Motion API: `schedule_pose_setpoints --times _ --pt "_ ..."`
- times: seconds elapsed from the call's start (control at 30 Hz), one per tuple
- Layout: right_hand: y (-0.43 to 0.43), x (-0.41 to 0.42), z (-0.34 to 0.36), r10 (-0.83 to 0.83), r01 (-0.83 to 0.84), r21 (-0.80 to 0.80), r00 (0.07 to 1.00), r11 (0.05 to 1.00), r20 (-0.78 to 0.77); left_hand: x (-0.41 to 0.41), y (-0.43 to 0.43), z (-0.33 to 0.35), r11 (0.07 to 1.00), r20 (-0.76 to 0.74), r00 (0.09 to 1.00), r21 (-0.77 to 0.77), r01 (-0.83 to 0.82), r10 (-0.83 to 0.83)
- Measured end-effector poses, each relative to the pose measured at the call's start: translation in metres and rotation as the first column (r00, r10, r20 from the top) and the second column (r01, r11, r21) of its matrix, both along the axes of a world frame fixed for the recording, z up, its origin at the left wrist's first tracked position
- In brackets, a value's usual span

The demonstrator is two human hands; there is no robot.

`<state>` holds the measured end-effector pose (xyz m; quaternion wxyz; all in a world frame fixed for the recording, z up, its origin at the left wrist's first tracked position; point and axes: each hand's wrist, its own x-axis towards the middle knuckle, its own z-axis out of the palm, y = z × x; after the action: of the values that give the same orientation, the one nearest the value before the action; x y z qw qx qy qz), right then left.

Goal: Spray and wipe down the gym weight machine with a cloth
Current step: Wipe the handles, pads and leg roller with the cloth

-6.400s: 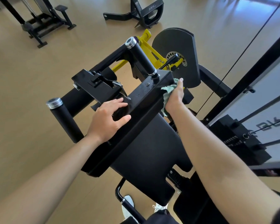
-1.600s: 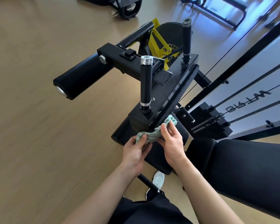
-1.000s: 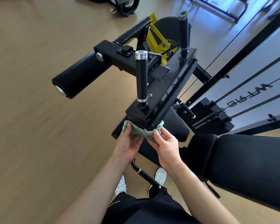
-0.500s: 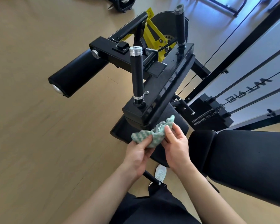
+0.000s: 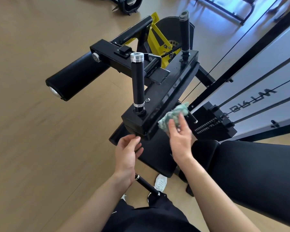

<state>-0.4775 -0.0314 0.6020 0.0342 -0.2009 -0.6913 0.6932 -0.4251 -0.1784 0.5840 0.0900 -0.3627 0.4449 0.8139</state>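
Right hand [image 5: 179,136] grips the bunched green cloth [image 5: 172,114], fingers [image 5: 172,126] curled into it but motion-blurred, so the exact hold is unclear. The cloth sits against the right side edge of the machine's black crossbar [image 5: 164,96], near its close end. Left hand [image 5: 126,154] is empty, fingers loosely curled, just under the crossbar's near corner; can't tell if it touches. No spray bottle in view. Progress, as a judgement: mid-wipe, working the crossbar's side face. The bar top looks glossy, but clean or not can't be read from here. Likely left: near upright handle [image 5: 137,81], far handle [image 5: 185,30], roller pad [image 5: 77,76], seat pad [image 5: 258,169]. Weight stack [image 5: 214,126] sits beyond the cloth, well apart from both hands.
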Motion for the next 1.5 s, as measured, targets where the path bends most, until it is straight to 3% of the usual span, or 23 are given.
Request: schedule_pose_setpoints --times 0.1,0.23,0.43,0.5,0.63,0.73,0.8,0.93,1.03,1.13,1.27,1.5 --pt "-0.030 0.014 -0.009 0.217 -0.213 0.113 0.976 0.971 -0.031 -0.003 0.008 -0.005 0.999 -0.020 0.999 0.034 -0.036 0.037" --pt "-0.031 0.043 -0.017 0.278 -0.253 0.219 0.956 0.942 -0.091 -0.008 0.015 -0.009 0.993 -0.030 0.994 0.057 -0.099 0.101" --pt "-0.031 0.045 -0.017 0.289 -0.282 0.124 0.956 0.951 -0.049 -0.004 0.025 -0.008 0.989 -0.019 0.989 0.025 -0.148 0.148" --pt "-0.029 0.028 -0.016 0.268 -0.265 0.073 0.963 0.961 -0.023 -0.001 0.031 -0.001 0.992 -0.038 0.992 -0.038 -0.118 0.116" --pt "-0.010 -0.013 -0.013 0.239 -0.239 0.054 0.971 0.970 0.004 0.007 0.050 0.023 0.939 -0.179 0.983 -0.341 -0.032 -0.031" --pt "0.013 -0.044 -0.013 0.230 -0.230 0.027 0.973 0.973 0.001 0.004 0.060 0.041 0.805 -0.294 0.932 -0.594 -0.006 -0.210" --pt "0.029 -0.067 -0.014 0.232 -0.232 0.000 0.972 0.973 0.020 -0.005 0.065 0.042 0.614 -0.304 0.883 -0.789 -0.023 -0.358" --pt "0.057 -0.109 -0.017 0.224 -0.221 -0.051 0.973 0.974 0.056 -0.020 0.076 0.029 0.119 -0.065 0.830 -0.993 0.002 -0.554" --pt "0.074 -0.138 -0.017 0.202 -0.197 -0.095 0.978 0.976 0.046 -0.024 0.088 0.024 -0.122 0.098 0.832 -0.992 0.037 -0.546" --pt "0.089 -0.163 -0.016 0.184 -0.176 -0.129 0.982 0.976 0.047 -0.028 0.097 0.022 -0.236 0.157 0.850 -0.971 0.040 -0.502" --pt "0.108 -0.192 -0.017 0.184 -0.176 -0.137 0.982 0.975 0.044 -0.029 0.106 0.020 -0.310 0.197 0.864 -0.949 0.050 -0.463" --pt "0.093 -0.174 -0.021 0.176 -0.166 -0.206 0.984 0.964 0.031 -0.035 0.118 0.019 -0.360 0.196 0.899 -0.932 0.046 -0.393"
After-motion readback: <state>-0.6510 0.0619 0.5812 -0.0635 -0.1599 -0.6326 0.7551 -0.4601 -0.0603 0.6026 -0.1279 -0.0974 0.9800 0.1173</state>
